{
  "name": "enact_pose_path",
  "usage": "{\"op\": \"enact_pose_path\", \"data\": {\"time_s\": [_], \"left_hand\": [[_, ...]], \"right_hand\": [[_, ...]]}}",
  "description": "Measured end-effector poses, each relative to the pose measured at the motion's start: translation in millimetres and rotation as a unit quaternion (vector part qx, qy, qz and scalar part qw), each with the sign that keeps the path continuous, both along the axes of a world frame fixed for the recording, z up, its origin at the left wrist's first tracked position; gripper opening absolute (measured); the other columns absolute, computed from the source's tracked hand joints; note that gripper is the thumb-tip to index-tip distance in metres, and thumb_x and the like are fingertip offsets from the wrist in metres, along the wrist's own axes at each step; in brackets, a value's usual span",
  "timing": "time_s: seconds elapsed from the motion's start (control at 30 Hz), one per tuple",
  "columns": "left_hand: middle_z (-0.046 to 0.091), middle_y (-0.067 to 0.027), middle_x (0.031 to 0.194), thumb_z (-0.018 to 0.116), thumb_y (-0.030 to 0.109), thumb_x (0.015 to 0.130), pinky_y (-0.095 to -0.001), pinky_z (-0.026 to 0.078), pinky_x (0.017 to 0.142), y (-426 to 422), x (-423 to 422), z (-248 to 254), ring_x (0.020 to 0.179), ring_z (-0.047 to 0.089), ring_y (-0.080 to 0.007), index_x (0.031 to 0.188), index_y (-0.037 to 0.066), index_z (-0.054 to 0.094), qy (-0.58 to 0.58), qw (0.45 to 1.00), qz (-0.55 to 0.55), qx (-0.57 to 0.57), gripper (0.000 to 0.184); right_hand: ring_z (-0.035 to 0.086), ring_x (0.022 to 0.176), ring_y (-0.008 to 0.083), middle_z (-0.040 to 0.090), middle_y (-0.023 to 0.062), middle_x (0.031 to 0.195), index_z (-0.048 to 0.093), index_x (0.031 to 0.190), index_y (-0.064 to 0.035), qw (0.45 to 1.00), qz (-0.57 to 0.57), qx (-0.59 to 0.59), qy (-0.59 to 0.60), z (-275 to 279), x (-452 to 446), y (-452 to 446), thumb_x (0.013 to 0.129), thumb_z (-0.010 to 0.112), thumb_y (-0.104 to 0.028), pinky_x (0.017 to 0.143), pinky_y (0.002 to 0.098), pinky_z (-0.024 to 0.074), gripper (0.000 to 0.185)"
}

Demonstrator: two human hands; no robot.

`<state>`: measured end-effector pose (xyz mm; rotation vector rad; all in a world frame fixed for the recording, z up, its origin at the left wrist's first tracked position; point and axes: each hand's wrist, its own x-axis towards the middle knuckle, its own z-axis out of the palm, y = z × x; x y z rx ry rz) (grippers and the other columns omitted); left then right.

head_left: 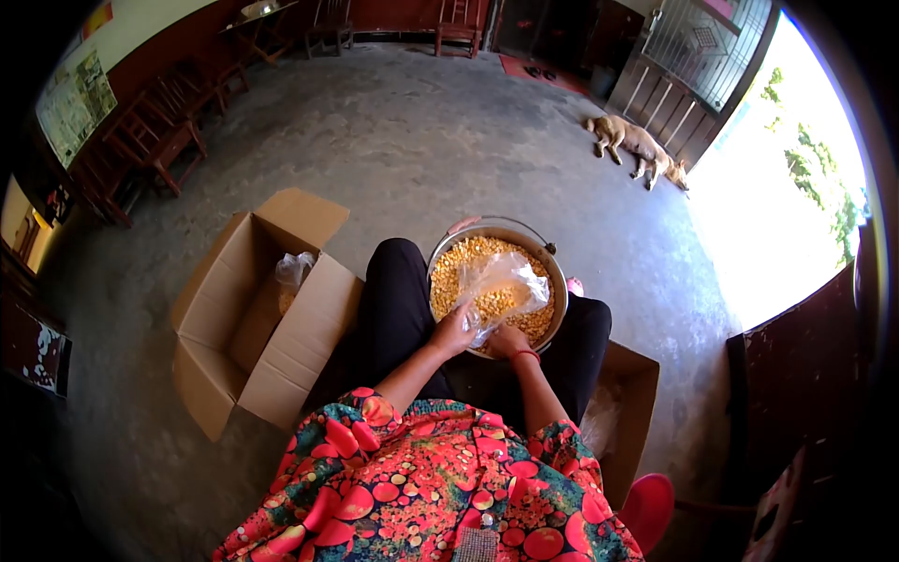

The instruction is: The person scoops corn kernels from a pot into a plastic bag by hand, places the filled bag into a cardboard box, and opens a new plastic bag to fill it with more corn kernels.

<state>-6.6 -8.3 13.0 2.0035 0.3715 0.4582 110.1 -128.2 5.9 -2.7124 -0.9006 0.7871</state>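
Between my knees stands a metal bucket [564, 309] holding yellow corn kernels [459, 267], its wire handle lying toward the far side. A clear plastic bag [510, 273] spreads over the kernels. My left hand [453, 330] pinches the near left edge of the bag. Beside it, at the bucket's near rim, my right hand [508, 341] reaches in with a red band round the wrist. Its fingers are hidden at the kernels and the bag's lower edge, so its grip does not show.
On the left, an open cardboard box [300, 328] contains a plastic bag [292, 270] with some kernels. A second cardboard box [637, 389] at my right holds clear plastic. A dog [637, 142] lies near the open door [679, 80]. Wooden chairs [154, 140] line the left wall.
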Motion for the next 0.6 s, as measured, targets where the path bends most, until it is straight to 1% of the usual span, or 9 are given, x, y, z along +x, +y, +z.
{"op": "enact_pose_path", "data": {"time_s": [0.17,0.23,0.37,0.43,0.47,0.5,0.53,0.57,0.6], "left_hand": [[0.05,-0.0195,0.109,0.058,0.01,0.067,-0.0318,0.039,0.085,-1,2,-2,0.1,0.05,-0.0287,0.118,0.001,0.038,0.001,1.0,-0.001,-0.001,0.056],[0.05,-0.0194,0.108,0.058,0.01,0.066,-0.0319,0.039,0.084,0,0,-2,0.099,0.05,-0.0284,0.118,0.001,0.038,0.0,1.0,0.003,-0.001,0.056],[0.049,-0.0213,0.109,0.055,0.01,0.067,-0.0335,0.039,0.086,0,-2,6,0.101,0.048,-0.0305,0.118,0.0,0.038,0.018,1.0,-0.012,-0.004,0.055],[0.05,-0.0213,0.109,0.055,0.01,0.067,-0.0335,0.039,0.086,-1,-4,10,0.101,0.048,-0.0305,0.118,0.001,0.039,0.022,1.0,-0.017,-0.004,0.055],[0.049,-0.0212,0.109,0.055,0.01,0.067,-0.0335,0.039,0.086,-1,-4,13,0.102,0.048,-0.0303,0.119,0.002,0.039,0.04,0.999,-0.019,-0.01,0.055],[0.049,-0.021,0.11,0.055,0.01,0.067,-0.0334,0.039,0.086,-1,-4,14,0.102,0.048,-0.0302,0.119,0.002,0.039,0.057,0.998,-0.022,-0.016,0.055],[0.049,-0.021,0.11,0.055,0.01,0.067,-0.0334,0.039,0.086,-1,-3,8,0.102,0.048,-0.0302,0.119,0.002,0.039,0.057,0.998,-0.023,-0.016,0.055],[0.052,-0.0178,0.103,0.056,0.01,0.066,-0.0323,0.041,0.081,-1,-1,0,0.095,0.051,-0.028,0.119,0.003,0.039,0.026,1.0,-0.011,0.006,0.055],[0.055,-0.0145,0.095,0.057,0.009,0.065,-0.0311,0.043,0.076,0,1,-8,0.087,0.055,-0.0258,0.118,0.003,0.04,-0.005,1.0,0.001,0.028,0.056]], "right_hand": [[0.055,0.09,0.0339,0.057,0.0198,0.095,0.058,0.098,-0.007,0.994,0.1,-0.031,0.004,-7,-3,2,0.074,0.044,-0.038,0.079,0.0401,0.0428,0.042],[0.057,0.079,0.0337,0.06,0.0176,0.088,0.059,0.086,-0.0034,0.99,0.127,0.054,0.012,-17,0,0,0.071,0.047,-0.036,0.072,0.0401,0.0443,0.038],[0.058,0.075,0.0318,0.06,0.0155,0.084,0.06,0.083,-0.0045,0.99,0.128,0.055,0.014,-21,7,-3,0.072,0.047,-0.031,0.068,0.0383,0.0452,0.031],[0.058,0.072,0.0298,0.06,0.0167,0.08,0.06,0.081,-0.0034,0.956,0.28,-0.007,-0.091,-38,18,-2,0.073,0.047,-0.025,0.065,0.0368,0.0453,0.026],[0.058,0.072,0.0298,0.06,0.0167,0.08,0.06,0.081,-0.0034,0.956,0.279,-0.007,-0.091,-38,20,-5,0.073,0.047,-0.025,0.065,0.0368,0.0453,0.026],[0.057,0.064,0.0265,0.059,0.0149,0.073,0.059,0.081,-0.0035,0.985,0.136,0.106,-0.017,-38,22,-10,0.074,0.048,-0.023,0.056,0.0346,0.0444,0.024],[0.056,0.056,0.0232,0.057,0.013,0.067,0.059,0.081,-0.0036,0.975,-0.014,0.214,0.057,-32,21,-14,0.075,0.048,-0.021,0.048,0.0325,0.0435,0.021],[0.056,0.056,0.0232,0.057,0.013,0.067,0.059,0.081,-0.0036,0.975,-0.016,0.214,0.056,-21,20,-17,0.075,0.048,-0.021,0.048,0.0325,0.0435,0.021],[0.051,0.049,0.0191,0.054,0.0101,0.063,0.057,0.081,-0.0043,0.925,-0.132,0.287,0.212,-10,20,-18,0.076,0.048,-0.022,0.042,0.0299,0.0399,0.02]]}}
